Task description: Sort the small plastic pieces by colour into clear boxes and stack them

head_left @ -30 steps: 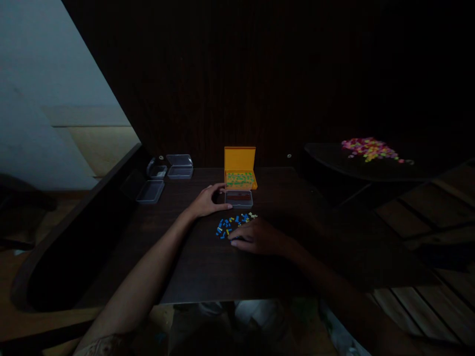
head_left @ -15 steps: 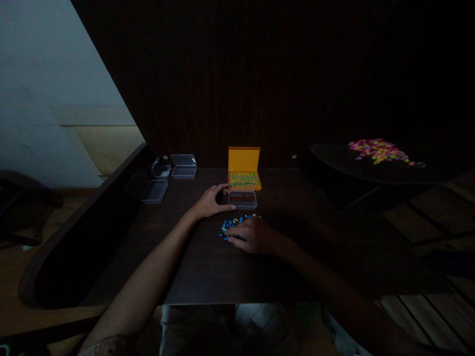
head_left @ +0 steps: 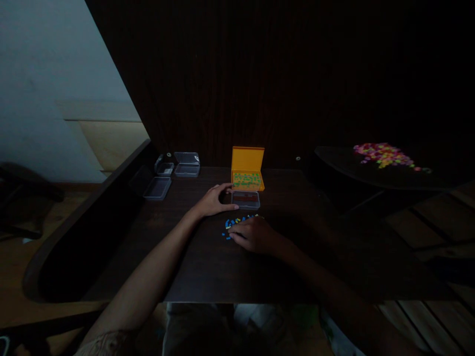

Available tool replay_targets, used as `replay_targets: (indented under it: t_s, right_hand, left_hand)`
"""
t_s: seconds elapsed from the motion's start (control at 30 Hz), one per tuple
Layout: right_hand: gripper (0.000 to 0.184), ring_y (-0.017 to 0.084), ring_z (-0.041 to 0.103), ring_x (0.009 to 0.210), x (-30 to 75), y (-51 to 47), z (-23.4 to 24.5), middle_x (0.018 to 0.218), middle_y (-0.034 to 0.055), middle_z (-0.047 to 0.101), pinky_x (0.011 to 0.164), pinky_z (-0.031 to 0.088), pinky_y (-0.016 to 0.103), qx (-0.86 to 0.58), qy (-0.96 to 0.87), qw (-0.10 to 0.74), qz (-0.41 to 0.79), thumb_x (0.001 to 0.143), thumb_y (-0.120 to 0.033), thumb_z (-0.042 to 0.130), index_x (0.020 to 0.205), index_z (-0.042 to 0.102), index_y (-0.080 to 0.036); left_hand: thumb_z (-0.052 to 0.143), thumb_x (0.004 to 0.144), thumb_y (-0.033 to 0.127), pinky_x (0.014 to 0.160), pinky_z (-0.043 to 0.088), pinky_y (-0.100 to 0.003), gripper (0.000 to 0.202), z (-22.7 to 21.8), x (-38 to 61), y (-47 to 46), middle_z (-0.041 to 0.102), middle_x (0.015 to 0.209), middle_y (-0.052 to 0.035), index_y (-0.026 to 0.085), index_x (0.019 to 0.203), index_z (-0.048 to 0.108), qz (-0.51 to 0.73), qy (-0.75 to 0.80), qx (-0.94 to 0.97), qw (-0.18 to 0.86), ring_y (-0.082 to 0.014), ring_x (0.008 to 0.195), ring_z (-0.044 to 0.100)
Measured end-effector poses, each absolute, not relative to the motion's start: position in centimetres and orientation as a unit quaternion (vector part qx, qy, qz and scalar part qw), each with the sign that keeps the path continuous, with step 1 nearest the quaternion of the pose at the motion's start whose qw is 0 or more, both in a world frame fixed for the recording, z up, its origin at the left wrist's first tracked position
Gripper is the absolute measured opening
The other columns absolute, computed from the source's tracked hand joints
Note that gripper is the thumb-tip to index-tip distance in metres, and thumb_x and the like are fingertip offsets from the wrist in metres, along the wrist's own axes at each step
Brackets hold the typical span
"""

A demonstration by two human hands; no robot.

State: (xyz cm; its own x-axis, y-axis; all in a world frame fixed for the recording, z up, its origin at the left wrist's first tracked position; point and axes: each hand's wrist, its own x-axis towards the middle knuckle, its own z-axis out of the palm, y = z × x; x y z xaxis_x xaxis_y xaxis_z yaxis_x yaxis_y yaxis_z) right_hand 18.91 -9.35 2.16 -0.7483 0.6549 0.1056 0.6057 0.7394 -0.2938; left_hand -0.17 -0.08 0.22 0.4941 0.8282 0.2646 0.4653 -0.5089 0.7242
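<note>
My left hand [head_left: 214,200] reaches to the left side of a small clear plastic box [head_left: 246,201], thumb at its near corner and fingertips at its far corner. A dark reddish band shows in that box. Just in front lies a loose pile of tiny blue and yellow pieces [head_left: 233,222]. Over the pile's right part rests my right hand [head_left: 254,235], its fingers drawn together and low among the pieces. What its fingertips hold, if anything, is hidden. Behind the clear box stands an open yellow case [head_left: 248,159] with green bits in its base.
Open clear boxes [head_left: 187,169] stand at the back left, another clear tray [head_left: 158,189] nearer. A dark raised side panel [head_left: 89,217] bounds the desk [head_left: 208,277] on the left. On a curved shelf [head_left: 334,160] to the right lies a heap of pink and yellow pieces [head_left: 386,154].
The view has shifted slightly. My right fingers have moved a little among the pieces, and fewer blue ones show around the fingertips. My left hand stays at the clear box.
</note>
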Motion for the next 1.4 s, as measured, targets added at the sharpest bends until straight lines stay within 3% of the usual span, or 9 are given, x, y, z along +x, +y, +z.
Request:
replay_targets:
  t_s: [0.27,0.53,0.8,1.4]
  right_hand:
    - [0.02,0.016,0.067,0.076,18.7,-9.3,1.7,0.09,0.0051,0.075,0.067,0.041,0.025,-0.344,-0.921,0.117,0.138,0.091,-0.026,0.054,0.101,0.071,-0.02]
    - [0.018,0.016,0.068,0.072,18.2,-9.4,1.2,0.084,0.0047,0.075,0.065,0.041,0.024,-0.352,-0.921,0.11,0.124,0.091,-0.027,0.055,0.093,0.072,-0.02]
    - [0.027,0.019,0.068,0.076,17.4,-9.8,1.0,0.088,0.0058,0.075,0.067,0.042,0.027,-0.396,-0.907,0.103,0.103,0.093,-0.037,0.051,0.105,0.071,-0.024]
    - [0.018,0.018,0.066,0.071,17.0,-10.2,1.3,0.083,0.0061,0.073,0.066,0.04,0.026,-0.398,-0.901,0.131,0.111,0.091,-0.028,0.053,0.095,0.068,-0.019]
  left_hand:
    - [0.079,0.066,0.048,0.094,0.047,-0.04,0.075,0.1,-0.2,0.1,0.066,0.112,-0.0088,0.017,0.128,0.052,0.308,0.392,0.816,0.291,-0.024,0.104,0.061]
    - [0.078,0.067,0.049,0.095,0.046,-0.042,0.074,0.1,-0.2,0.0,0.066,0.111,-0.0083,0.02,0.13,0.051,0.309,0.392,0.818,0.286,-0.0245,0.103,0.06]
    - [0.078,0.065,0.052,0.094,0.048,-0.042,0.077,0.1,-0.3,0.1,0.065,0.113,-0.0077,0.021,0.13,0.05,0.304,0.405,0.812,0.291,-0.0249,0.103,0.061]
    - [0.078,0.064,0.052,0.093,0.049,-0.042,0.076,0.0,-0.3,0.2,0.066,0.111,-0.0078,0.021,0.129,0.051,0.309,0.403,0.812,0.288,-0.025,0.102,0.062]
